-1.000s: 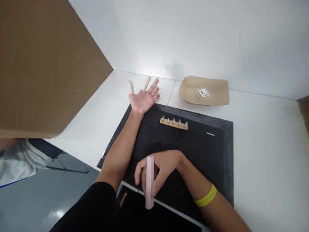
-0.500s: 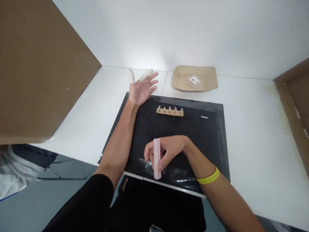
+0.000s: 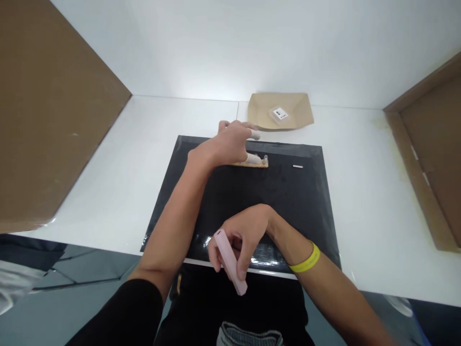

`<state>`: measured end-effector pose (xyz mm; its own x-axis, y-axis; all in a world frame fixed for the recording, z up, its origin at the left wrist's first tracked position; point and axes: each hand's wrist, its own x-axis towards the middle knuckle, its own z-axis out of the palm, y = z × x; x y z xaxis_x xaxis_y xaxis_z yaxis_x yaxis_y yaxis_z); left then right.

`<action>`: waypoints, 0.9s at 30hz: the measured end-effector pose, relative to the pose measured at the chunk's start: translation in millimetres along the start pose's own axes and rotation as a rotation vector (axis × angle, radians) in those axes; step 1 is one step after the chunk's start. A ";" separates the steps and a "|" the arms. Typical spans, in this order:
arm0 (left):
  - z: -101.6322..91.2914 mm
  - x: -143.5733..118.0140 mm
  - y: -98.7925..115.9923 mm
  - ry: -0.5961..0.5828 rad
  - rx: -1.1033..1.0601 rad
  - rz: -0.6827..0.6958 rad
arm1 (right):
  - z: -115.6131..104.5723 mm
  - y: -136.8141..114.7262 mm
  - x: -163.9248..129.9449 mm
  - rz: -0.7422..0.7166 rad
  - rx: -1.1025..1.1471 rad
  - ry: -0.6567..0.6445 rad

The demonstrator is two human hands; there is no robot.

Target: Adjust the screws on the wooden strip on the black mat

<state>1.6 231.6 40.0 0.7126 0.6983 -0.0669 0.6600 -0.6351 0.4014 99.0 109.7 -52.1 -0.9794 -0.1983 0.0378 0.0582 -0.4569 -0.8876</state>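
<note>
My left hand [image 3: 230, 143] reaches over a narrow wooden strip [image 3: 257, 165] carrying a row of small clear pegs, and covers most of it. White covers sit on its thumb and index finger, which are spread apart. The thumb lies just before a clear peg [image 3: 265, 159] at the strip's right end; whether it touches the strip I cannot tell. Close to the table's front edge, my right hand [image 3: 248, 228] grips a slim pink bar [image 3: 230, 262] with flat sides. The bar leans, its lower end past the table edge.
Both arms cross a black mat [image 3: 281, 192] on the white table [image 3: 363, 192]. A short silver rod [image 3: 297, 166] lies on the mat's right. Behind stands a brown paper tray [image 3: 300, 103] with a small labelled clear case [image 3: 279, 115]. Cardboard panels [image 3: 54, 110] flank the table.
My left hand has turned from palm up and swung right over the wooden strip. The pink bar has tilted from upright to slanting, and my right hand sits slightly lower. The view has shifted.
</note>
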 end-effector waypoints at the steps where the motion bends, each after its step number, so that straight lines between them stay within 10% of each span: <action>1: 5.3 3.8 0.5 -0.019 0.018 0.002 | -0.8 1.7 0.9 0.017 0.002 0.004; 27: 31.0 13.8 -8.9 0.015 -0.006 0.065 | -8.4 -2.3 0.6 0.108 -0.077 0.053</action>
<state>12.9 236.6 7.2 0.7502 0.6607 -0.0271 0.6112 -0.6772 0.4096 96.7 117.9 -54.0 -0.9772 -0.1960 -0.0818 0.1505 -0.3670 -0.9180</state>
